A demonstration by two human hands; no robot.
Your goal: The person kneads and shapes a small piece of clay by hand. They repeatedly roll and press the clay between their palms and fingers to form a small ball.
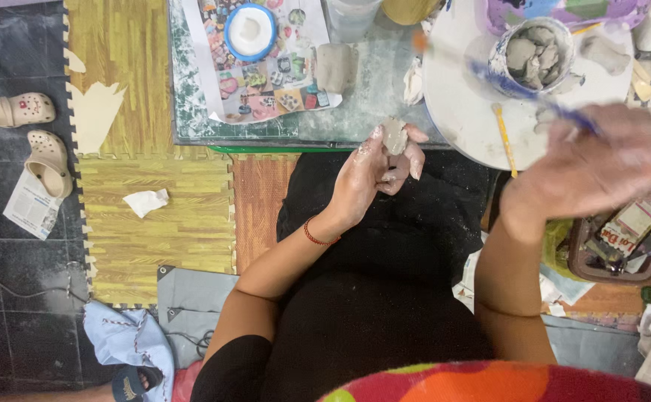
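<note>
My left hand (374,173), dusted with clay and wearing a red string bracelet, holds a small grey clay piece (394,136) over my black lap, near the low table's edge. My right hand (601,164), blurred by motion, grips a thin blue-handled brush (534,97) whose tip reaches up toward a round white board (459,97). On that board stands a cup (535,46) filled with grey clay lumps. A yellow stick (503,136) lies on the board beside it.
A glass-topped table (355,112) carries a printed picture sheet (266,74), a blue-rimmed white dish (250,31) and a clay lump (336,65). A brown tray (623,246) of tools sits at right. Beige clogs (35,138) and foam mats (154,208) lie at left.
</note>
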